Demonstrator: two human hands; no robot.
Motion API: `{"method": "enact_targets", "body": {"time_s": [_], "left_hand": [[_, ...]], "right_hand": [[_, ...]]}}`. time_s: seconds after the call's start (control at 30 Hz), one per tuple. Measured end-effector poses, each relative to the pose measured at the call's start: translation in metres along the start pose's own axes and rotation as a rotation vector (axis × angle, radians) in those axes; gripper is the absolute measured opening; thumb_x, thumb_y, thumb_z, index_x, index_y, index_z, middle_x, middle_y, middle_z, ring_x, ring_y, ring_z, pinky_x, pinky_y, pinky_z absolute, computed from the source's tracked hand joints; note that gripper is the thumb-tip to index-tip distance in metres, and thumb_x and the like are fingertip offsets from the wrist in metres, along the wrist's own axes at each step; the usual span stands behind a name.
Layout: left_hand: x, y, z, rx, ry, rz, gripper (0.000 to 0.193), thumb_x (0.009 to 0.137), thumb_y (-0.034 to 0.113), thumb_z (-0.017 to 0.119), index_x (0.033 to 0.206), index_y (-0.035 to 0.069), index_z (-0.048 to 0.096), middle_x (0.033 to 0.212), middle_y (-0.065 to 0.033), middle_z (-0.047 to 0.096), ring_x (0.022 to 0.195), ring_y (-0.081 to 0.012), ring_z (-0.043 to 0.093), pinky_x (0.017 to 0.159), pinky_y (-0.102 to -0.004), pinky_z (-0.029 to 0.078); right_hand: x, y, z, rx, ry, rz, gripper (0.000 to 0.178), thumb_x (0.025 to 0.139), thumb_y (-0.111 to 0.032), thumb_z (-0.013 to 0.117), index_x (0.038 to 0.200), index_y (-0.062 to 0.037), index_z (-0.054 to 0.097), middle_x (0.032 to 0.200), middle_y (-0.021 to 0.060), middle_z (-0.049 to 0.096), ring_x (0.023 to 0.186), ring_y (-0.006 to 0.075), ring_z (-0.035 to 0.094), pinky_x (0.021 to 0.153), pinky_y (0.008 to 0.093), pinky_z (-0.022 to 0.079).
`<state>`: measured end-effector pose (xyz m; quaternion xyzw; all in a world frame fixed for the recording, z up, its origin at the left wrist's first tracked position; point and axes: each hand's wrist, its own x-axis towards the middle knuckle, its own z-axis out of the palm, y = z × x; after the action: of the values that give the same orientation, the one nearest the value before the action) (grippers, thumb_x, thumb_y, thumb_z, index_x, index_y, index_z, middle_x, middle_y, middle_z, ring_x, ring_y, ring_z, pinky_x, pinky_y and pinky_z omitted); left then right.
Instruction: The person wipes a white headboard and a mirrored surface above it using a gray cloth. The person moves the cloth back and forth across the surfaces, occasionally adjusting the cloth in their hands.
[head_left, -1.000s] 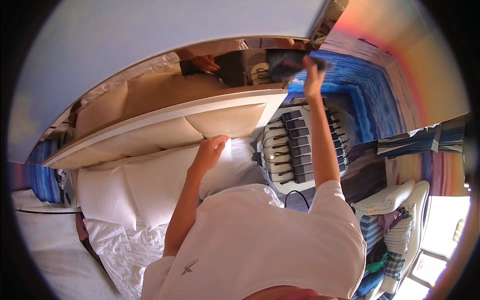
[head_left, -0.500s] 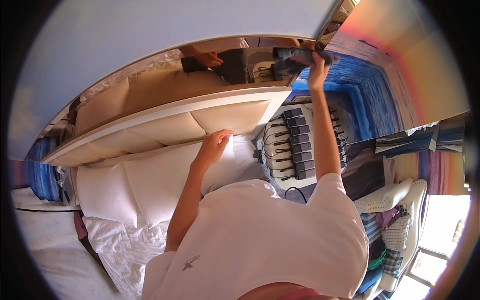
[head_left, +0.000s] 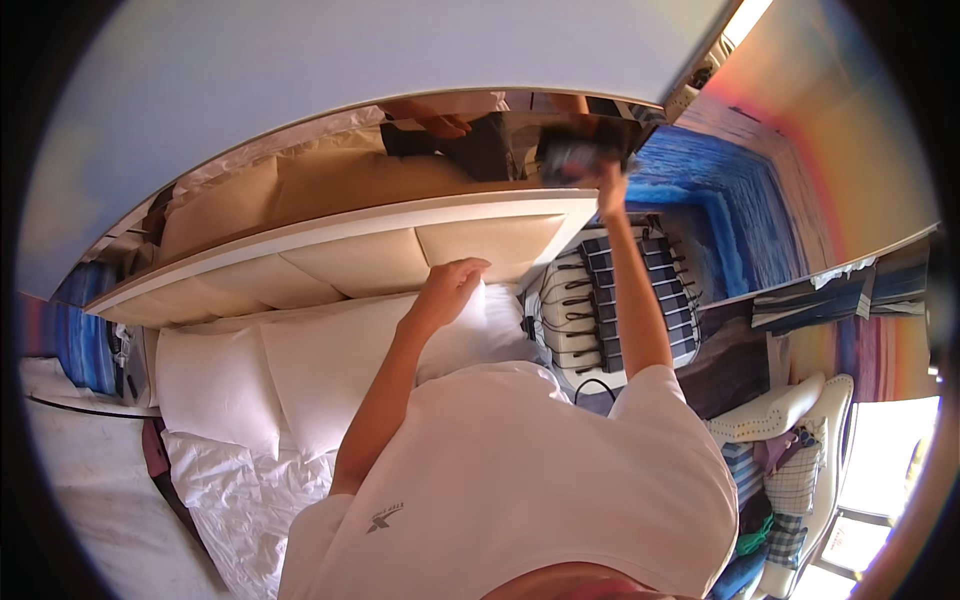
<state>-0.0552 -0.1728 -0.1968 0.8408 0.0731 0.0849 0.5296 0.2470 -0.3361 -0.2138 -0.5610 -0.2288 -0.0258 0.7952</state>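
My right hand [head_left: 612, 190] reaches up and forward, its fingers closed on a dark grey cloth [head_left: 572, 158], which motion smears. The cloth lies at the right end of the glossy brown mirrored strip [head_left: 340, 165] above the headboard, and seems to touch it. In the strip, reflections of the pillows and of my arms show. Lower down, my left hand [head_left: 452, 290] hovers over the pillows in front of the padded headboard [head_left: 360, 262]. Its fingers are loosely stretched and it holds nothing.
White pillows [head_left: 350, 370] line the headboard. To the right, a pale bedside table [head_left: 565, 360] carries a row of black boxy devices [head_left: 615, 310] with cables. A cream armchair [head_left: 780, 415] heaped with clothes stands at the far right. A blue sea mural [head_left: 720, 190] covers the corner wall.
My right hand has moved left and down with the cloth along the mirrored strip. My left hand has shifted slightly right in the picture, and the view has turned a little.
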Motion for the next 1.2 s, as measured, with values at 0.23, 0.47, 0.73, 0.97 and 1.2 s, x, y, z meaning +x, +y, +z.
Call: {"method": "enact_targets", "body": {"time_s": [0.23, 0.47, 0.73, 0.97, 1.2], "left_hand": [[-0.03, -0.025, -0.031, 0.047, 0.025, -0.138, 0.024, 0.095, 0.017, 0.05, 0.109, 0.003, 0.063, 0.101, -0.0121, 0.068, 0.092, -0.0211, 0.065, 0.086, -0.0315, 0.049], [-0.028, -0.019, -0.04, -0.022, 0.079, -0.017, 0.024, 0.094, 0.016, 0.05, 0.109, 0.003, 0.063, 0.098, -0.0117, 0.068, 0.091, -0.0203, 0.064, 0.085, -0.0314, 0.049], [-0.036, -0.017, -0.024, -0.076, 0.017, -0.024, 0.023, 0.093, 0.013, 0.049, 0.108, 0.002, 0.063, 0.1, -0.014, 0.067, 0.093, -0.024, 0.065, 0.085, -0.0325, 0.05], [-0.027, -0.017, -0.004, -0.128, 0.012, -0.056, 0.025, 0.095, 0.016, 0.048, 0.11, 0.001, 0.062, 0.103, -0.0123, 0.067, 0.1, -0.0204, 0.063, 0.089, -0.0313, 0.047], [-0.031, -0.016, 0.01, -0.201, 0.154, -0.058, 0.027, 0.092, 0.016, 0.048, 0.11, 0.001, 0.062, 0.101, -0.015, 0.067, 0.094, -0.0247, 0.064, 0.084, -0.0327, 0.049]], "right_hand": [[0.008, -0.069, 0.065, 0.089, -0.205, 0.021, 0.025, 0.088, -0.012, 0.051, 0.105, 0.0056, 0.051, 0.096, 0.0179, 0.061, 0.08, 0.0379, 0.067, 0.071, 0.0416, 0.056], [0.007, 0.033, 0.021, 0.15, -0.092, 0.079, 0.03, 0.092, -0.014, 0.038, 0.112, 0.0071, 0.044, 0.101, 0.0192, 0.058, 0.088, 0.0365, 0.066, 0.08, 0.0424, 0.054], [0.024, -0.064, 0.066, 0.153, -0.38, 0.124, 0.035, 0.093, -0.021, 0.038, 0.11, 0.0094, 0.043, 0.092, 0.0245, 0.063, 0.08, 0.0426, 0.066, 0.078, 0.0456, 0.054], [-0.038, 0.053, 0.038, -0.106, -0.114, 0.209, 0.027, 0.087, -0.012, 0.052, 0.111, 0.0006, 0.051, 0.1, 0.0097, 0.056, 0.089, 0.0218, 0.06, 0.065, 0.0323, 0.054], [-0.001, -0.064, 0.129, 0.164, -0.617, 0.017, 0.025, 0.092, -0.012, 0.041, 0.106, 0.0078, 0.049, 0.106, 0.0285, 0.059, 0.085, 0.0406, 0.066, 0.079, 0.0411, 0.053]]}}
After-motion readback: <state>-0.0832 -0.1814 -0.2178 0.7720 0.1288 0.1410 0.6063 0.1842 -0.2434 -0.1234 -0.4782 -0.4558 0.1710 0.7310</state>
